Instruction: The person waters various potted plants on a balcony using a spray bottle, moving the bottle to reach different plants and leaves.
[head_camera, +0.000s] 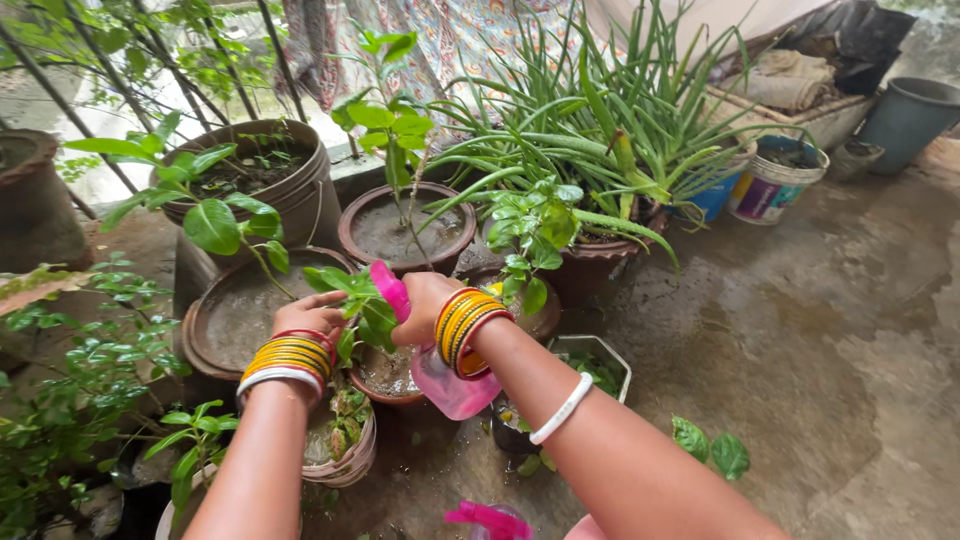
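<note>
A pink spray bottle (440, 385) sits in the grip of the right hand (425, 305), fingers closed around its neck, its pink nozzle (390, 288) pointing up and left into the foliage. The bottle hangs tilted below the wrist, above a small clay pot (385, 378) of wet soil. The left hand (312, 316) is curled on the leaves of a small green plant (362, 312) just beside the nozzle; how firmly it pinches the leaves cannot be told. Both wrists carry stacks of yellow and red bangles (288, 357); the right forearm also bears one white bangle (561, 408).

Surroundings: a wide brown pot (238, 315) lies left of the hands, a larger dark pot (262, 175) behind it, and a round brown pot (405, 228) with a tall leafy stem straight ahead. A spiky aloe plant (620, 130) spreads at rear right, crowding the space behind the hands. A white and blue bucket (770, 185) and a grey bin (905, 115) stand well apart on the wet concrete floor (830, 340). A second pink sprayer top (490, 520) shows at the lower edge, near the right forearm. Leafy branches (80, 380) press in from the left.
</note>
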